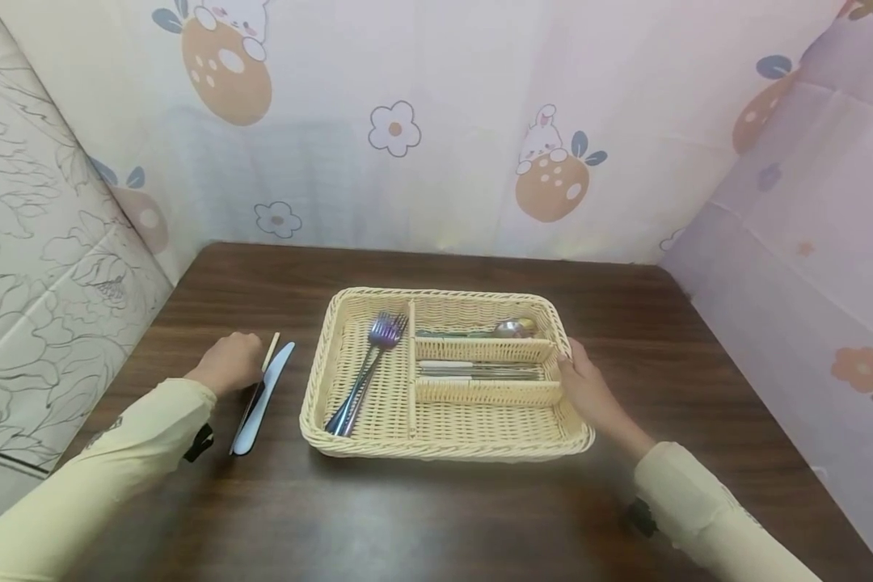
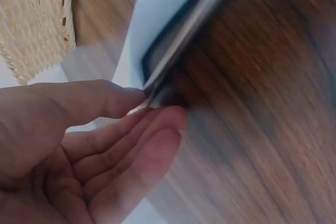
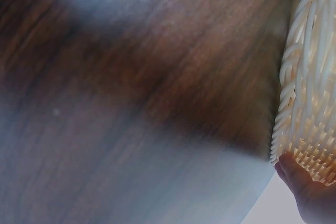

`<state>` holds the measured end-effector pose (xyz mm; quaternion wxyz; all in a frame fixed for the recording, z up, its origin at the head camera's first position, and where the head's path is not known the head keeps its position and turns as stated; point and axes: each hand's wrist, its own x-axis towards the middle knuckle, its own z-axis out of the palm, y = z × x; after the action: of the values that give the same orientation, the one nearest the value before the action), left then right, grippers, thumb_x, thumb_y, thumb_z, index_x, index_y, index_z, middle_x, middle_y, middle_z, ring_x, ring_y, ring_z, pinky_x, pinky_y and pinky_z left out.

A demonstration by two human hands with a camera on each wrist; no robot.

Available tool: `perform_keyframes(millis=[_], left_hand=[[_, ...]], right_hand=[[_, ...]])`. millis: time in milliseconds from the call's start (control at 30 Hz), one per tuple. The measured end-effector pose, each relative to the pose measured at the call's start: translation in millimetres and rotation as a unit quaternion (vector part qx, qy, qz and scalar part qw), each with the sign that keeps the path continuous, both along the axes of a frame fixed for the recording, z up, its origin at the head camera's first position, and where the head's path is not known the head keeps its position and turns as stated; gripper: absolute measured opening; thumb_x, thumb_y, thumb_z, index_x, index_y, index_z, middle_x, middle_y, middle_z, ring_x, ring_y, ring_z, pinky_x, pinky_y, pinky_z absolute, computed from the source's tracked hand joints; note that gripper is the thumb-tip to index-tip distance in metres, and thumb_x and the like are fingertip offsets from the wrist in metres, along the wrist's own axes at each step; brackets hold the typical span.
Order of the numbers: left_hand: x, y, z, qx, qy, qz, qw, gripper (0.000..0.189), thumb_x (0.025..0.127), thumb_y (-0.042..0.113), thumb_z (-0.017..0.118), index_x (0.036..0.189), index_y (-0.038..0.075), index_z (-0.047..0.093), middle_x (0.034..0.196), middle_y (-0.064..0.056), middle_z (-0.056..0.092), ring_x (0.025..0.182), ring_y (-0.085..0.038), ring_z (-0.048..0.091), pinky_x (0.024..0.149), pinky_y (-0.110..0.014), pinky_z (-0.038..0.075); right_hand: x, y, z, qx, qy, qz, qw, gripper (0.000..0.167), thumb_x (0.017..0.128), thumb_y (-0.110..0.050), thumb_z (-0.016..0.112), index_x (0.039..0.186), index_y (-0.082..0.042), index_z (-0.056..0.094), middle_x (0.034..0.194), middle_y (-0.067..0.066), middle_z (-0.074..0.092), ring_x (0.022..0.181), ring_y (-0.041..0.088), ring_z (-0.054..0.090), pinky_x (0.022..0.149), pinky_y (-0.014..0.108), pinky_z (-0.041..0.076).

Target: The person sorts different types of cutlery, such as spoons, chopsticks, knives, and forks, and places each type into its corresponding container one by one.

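On the left of the table my left hand (image 1: pixel 231 364) pinches a slim chopstick (image 1: pixel 270 353) between thumb and fingertips. In the left wrist view the thumb (image 2: pixel 113 99) presses against that chopstick (image 2: pixel 186 32). Right beside it lies a shiny table knife (image 1: pixel 267 400), pale blue in the light. My right hand (image 1: pixel 588 386) grips the right rim of a cream woven cutlery basket (image 1: pixel 447 449), thumb over the edge. Two forks (image 1: pixel 367 368) lie crossed in its left compartment. Spoons (image 1: pixel 511 328) lie in the back right compartment, and several chopsticks (image 1: pixel 480 372) in the middle one.
The basket's front right compartment (image 1: pixel 480 420) shows its bare woven floor. A dark wooden table (image 1: pixel 436 517) carries everything. Patterned curtains (image 1: pixel 436 186) hang along its back and right edges, and a flower-print panel (image 1: pixel 36 218) stands on the left.
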<state>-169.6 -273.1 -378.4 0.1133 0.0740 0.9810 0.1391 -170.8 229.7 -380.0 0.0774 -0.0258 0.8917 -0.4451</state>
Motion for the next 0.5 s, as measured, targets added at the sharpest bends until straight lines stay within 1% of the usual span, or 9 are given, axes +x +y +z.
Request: perform_keyframes(millis=[100,200,367,500], left_hand=[[0.8,1.2,-0.1,0.007,-0.011,0.015,0.9998,0.018,0.077,-0.002,0.061,0.062,0.003,0.052,0.054,-0.005,0.049,0.046,-0.017,0.047,0.043,-0.027,0.037],[1.8,2.9,-0.2,0.012,-0.003,0.030,0.9995,0.017,0.074,-0.001,0.062,0.061,0.003,0.051,0.053,-0.006,0.050,0.045,-0.018,0.048,0.041,-0.028,0.037],[2.7,4.5,-3.2,0.013,-0.002,0.062,0.9980,0.020,0.071,0.003,0.067,0.058,0.006,0.051,0.049,-0.004,0.050,0.042,-0.017,0.049,0.039,-0.028,0.038],[1.9,3.5,-5.9,0.008,-0.001,0.069,0.9976,0.025,0.070,0.008,0.068,0.056,0.009,0.048,0.051,-0.002,0.047,0.046,-0.018,0.047,0.041,-0.030,0.037]], right_hand=[[-0.1,-0.6,0.7,0.003,0.000,-0.002,1.0000,0.053,0.105,-0.027,0.022,0.150,-0.004,0.009,0.146,0.033,0.027,0.133,0.046,0.029,0.106,0.059,0.019],[-0.3,-0.9,0.9,0.000,-0.001,-0.002,1.0000,0.053,0.105,-0.027,0.022,0.150,-0.004,0.009,0.146,0.033,0.026,0.133,0.046,0.028,0.106,0.059,0.019],[0.1,-0.6,0.7,-0.010,-0.002,0.002,1.0000,0.053,0.105,-0.026,0.023,0.150,-0.003,0.008,0.146,0.033,0.026,0.133,0.046,0.028,0.106,0.058,0.019],[0.8,-0.7,1.5,-0.019,-0.002,0.002,0.9998,0.053,0.105,-0.025,0.023,0.150,-0.003,0.009,0.145,0.033,0.026,0.131,0.046,0.030,0.106,0.058,0.021]])
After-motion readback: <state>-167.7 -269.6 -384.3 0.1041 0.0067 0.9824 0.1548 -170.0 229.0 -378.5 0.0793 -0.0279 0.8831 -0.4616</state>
